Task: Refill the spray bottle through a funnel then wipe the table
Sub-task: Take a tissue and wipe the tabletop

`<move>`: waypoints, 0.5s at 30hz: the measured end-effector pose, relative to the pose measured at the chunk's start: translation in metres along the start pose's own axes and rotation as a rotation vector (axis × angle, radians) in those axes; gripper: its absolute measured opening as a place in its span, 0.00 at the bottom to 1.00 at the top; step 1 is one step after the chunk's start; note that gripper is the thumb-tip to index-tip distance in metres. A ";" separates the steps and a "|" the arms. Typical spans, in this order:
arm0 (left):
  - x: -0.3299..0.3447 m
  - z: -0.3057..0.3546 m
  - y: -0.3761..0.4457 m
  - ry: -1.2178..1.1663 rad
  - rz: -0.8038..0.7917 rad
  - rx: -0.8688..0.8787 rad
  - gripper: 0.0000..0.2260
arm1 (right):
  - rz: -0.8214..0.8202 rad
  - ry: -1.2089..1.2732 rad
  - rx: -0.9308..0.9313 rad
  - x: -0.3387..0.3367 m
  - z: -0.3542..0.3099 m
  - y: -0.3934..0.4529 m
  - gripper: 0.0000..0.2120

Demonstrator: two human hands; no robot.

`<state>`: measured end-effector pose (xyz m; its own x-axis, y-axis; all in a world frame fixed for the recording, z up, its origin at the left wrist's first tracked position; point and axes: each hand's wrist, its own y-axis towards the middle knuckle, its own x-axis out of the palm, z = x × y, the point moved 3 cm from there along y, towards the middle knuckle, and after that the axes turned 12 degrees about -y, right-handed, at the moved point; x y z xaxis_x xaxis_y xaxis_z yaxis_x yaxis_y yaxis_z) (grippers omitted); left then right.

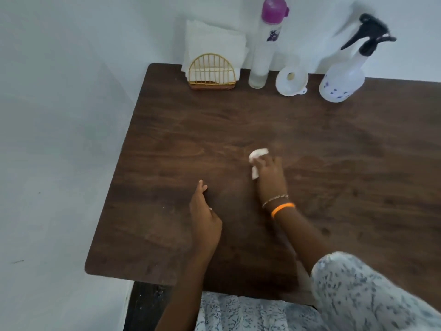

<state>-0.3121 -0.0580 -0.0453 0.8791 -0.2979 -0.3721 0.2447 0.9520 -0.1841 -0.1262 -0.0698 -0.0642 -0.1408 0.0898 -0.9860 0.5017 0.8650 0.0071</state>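
Brown wood is filling most of the view: a table [334, 163] pushed against a pale wall. The right hand [270, 174] is pressing a wad of white tissue [257, 154] onto the middle of the tabletop, its fingers curled over the wad and gripping it (an orange band and a thin chain are sitting on that wrist). The left hand [205, 216] is hovering or resting just beside it, holding nothing, fingers straight and close together. Along the far edge, the spray bottle [343, 80] is standing upright with its black trigger top on, the white funnel [291, 83] is lying just left of it, then a tall clear bottle [265, 44] with a purple cap, and a napkin holder [212, 71].
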 end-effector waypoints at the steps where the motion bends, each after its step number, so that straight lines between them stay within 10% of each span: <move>1: 0.006 0.004 0.001 -0.001 -0.005 0.011 0.30 | -0.046 0.027 -0.081 0.003 -0.009 -0.017 0.17; 6: 0.042 0.026 0.006 -0.012 -0.040 0.031 0.31 | -0.322 0.305 -0.450 -0.008 0.001 -0.068 0.12; 9: 0.073 0.039 0.005 -0.004 -0.116 0.077 0.28 | -0.208 0.667 -0.119 -0.035 0.054 -0.062 0.10; 15: 0.152 0.068 -0.007 0.107 -0.336 0.196 0.16 | 0.227 0.583 0.367 -0.061 0.192 -0.060 0.16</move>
<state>-0.1523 -0.1054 -0.0389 0.6918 -0.5905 -0.4155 0.5936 0.7928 -0.1384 0.0158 -0.2216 -0.0368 -0.3797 0.5851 -0.7166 0.8126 0.5811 0.0439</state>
